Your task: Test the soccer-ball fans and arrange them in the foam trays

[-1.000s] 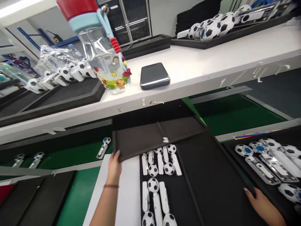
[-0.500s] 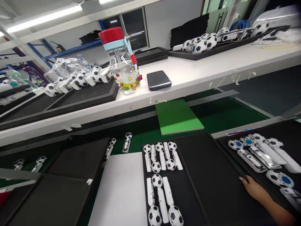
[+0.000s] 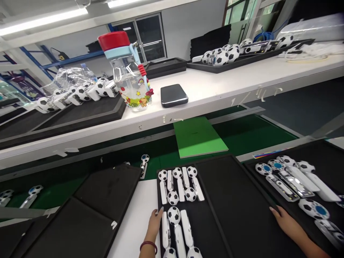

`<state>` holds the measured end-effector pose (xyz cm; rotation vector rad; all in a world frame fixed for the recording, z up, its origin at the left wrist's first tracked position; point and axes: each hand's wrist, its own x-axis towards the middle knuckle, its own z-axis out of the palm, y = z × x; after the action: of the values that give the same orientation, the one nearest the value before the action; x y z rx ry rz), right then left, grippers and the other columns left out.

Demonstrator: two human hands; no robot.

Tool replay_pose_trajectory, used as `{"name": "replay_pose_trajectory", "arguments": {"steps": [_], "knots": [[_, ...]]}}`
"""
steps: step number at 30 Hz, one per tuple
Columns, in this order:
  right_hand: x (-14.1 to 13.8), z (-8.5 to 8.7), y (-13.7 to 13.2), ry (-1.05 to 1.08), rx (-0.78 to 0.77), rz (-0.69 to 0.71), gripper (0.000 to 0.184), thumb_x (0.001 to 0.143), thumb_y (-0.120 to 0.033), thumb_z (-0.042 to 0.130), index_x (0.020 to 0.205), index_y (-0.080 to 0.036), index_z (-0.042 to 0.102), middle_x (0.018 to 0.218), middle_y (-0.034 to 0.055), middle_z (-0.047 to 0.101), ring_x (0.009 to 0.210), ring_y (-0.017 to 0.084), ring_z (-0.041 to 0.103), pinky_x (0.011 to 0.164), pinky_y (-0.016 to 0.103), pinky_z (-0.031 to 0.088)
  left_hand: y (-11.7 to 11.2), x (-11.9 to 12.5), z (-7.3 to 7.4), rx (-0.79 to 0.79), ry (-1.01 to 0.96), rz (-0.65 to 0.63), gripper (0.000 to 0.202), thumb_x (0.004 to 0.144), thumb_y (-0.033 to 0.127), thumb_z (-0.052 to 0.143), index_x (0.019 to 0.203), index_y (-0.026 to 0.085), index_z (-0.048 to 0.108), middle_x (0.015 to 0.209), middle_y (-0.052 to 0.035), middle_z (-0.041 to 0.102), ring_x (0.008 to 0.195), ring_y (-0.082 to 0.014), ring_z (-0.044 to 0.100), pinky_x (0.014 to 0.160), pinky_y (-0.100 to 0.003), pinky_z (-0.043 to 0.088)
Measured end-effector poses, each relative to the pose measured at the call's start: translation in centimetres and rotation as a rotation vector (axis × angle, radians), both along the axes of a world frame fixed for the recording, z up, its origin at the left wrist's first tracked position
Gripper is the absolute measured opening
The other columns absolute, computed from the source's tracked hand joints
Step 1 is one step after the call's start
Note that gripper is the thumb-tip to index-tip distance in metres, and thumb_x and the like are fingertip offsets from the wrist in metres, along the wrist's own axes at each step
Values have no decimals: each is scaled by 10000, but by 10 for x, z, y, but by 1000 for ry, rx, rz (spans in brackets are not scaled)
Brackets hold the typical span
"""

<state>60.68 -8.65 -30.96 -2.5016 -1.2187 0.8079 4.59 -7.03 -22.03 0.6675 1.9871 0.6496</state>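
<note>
- in the head view, the tray point(image 3: 228, 204) lies in front of the person, ball gadgets point(image 3: 174, 215) laid in its left compartment, the right one bare.
- the left hand point(image 3: 153, 225) is at the tray's left edge, the right hand point(image 3: 288, 226) at its right edge, well apart from each other; i can't tell whether either is clamped on the rim.
- a green board point(image 3: 200, 138) lies just beyond the tray.
- on the shelf point(image 3: 215, 82) above, a bottle point(image 3: 131, 79) stands near a phone point(image 3: 174, 96).
</note>
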Motion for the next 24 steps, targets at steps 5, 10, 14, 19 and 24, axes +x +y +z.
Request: {"name": "replay_pose_trajectory", "arguments": {"steps": [5,10,14,19,24], "knots": [[0,12,-6,49,52,-61,700,762,-548,262,1250,-79,437,1269,202,513,1192,343,469,1010,427,370,5,3,0,-81,-281,6,341,658,469,657,803,172,571,842,-103,694,853,-277,650,756,-386,492],[4,43,-3,67,144,-120,653,755,-603,307,1245,-201,460,1275,131,528,1203,338,458,1025,425,362,0,24,0,54,-328,95,318,656,464,659,743,207,493,758,-48,645,816,-232,648,759,-336,491],[8,80,2,21,217,-153,674,757,-615,275,1258,-198,442,1333,113,476,1241,321,418,1061,402,321,-5,38,11,108,-296,150,386,603,514,690,742,209,498,770,-48,632,806,-254,643,747,-365,490],[5,147,25,-3,208,-234,693,737,-585,300,1259,-162,466,1305,129,501,1195,348,459,1023,420,354,26,34,45,158,-260,172,311,655,433,677,798,201,528,806,-58,644,803,-254,643,728,-367,487],[14,192,81,-59,212,-199,618,804,-524,318,1249,-129,488,1282,151,513,1176,333,471,969,383,380,98,36,67,240,-238,126,142,762,291,615,779,170,543,740,-25,633,728,-181,618,696,-305,476]]}}
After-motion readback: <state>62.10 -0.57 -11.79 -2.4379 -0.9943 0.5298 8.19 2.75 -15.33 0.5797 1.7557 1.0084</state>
